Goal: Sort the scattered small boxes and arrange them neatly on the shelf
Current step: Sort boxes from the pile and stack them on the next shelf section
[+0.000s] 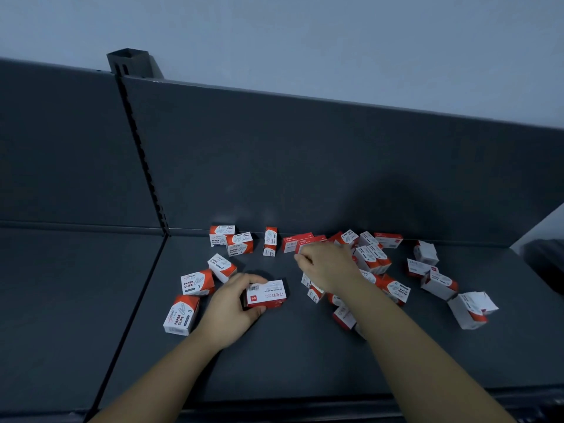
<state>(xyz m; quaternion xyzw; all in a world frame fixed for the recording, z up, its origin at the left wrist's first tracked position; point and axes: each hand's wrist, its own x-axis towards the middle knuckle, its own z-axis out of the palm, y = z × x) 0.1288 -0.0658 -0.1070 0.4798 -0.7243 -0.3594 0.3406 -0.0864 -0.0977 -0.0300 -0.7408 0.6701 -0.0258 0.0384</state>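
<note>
The left hand (pixel 232 303) grips a flat box (pixel 267 293) at its left end, with the thumb on the far edge and the fingers curled round the near edge. This box lies on the shelf (pixel 274 361) just right of the left palm, white barcode face up and red side facing the person. Its long axis runs left to right, towards the right forearm. The right hand (pixel 328 265) is farther forward and to the right, with its fingers curled down onto a red box (pixel 305 244) at the back of the shelf. Blur prevents telling whether that box is actually pinched or only touched. The red box belongs to a short row of flat boxes that lies beyond the left hand and just ahead of the right fingertips, long axes along the back panel (pixel 305 163). The held flat box is judged to belong with this row, which requires a forward carry with no rotation. To the left of the left hand lie the paper-clip boxes (pixel 197 282), taller, white with a red corner, at mixed angles and apart from each other. One upright box (pixel 270 241) stands between the two hands at the back. To the right of the right hand and under its forearm lies a mixed heap (pixel 372 256), with boxes touching and overlapping. The left hand is nearer the paper-clip boxes, and the right hand is nearer the heap.
</note>
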